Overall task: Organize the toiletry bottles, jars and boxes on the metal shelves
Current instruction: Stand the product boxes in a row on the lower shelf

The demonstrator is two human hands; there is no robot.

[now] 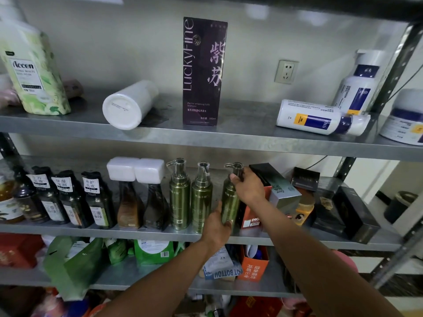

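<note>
Green bottle [230, 200] stands on the middle shelf [114, 232], third in a row of pump bottles, a small gap off its neighbour [201, 197]. Left hand [216, 227] curls around the base, thumb up the side. Right hand [248, 186] pinches the pump neck, fingers wrapped behind.

Best play, I'd say: slide it left, upright, and close that gap gently, nozzle turned to match the others. The orange box [250, 216] crowds in on the right, so mind the wrist.

The bottle's shell is opaque, so there's no telling how full it is. Only the pump caps are clear.
</note>
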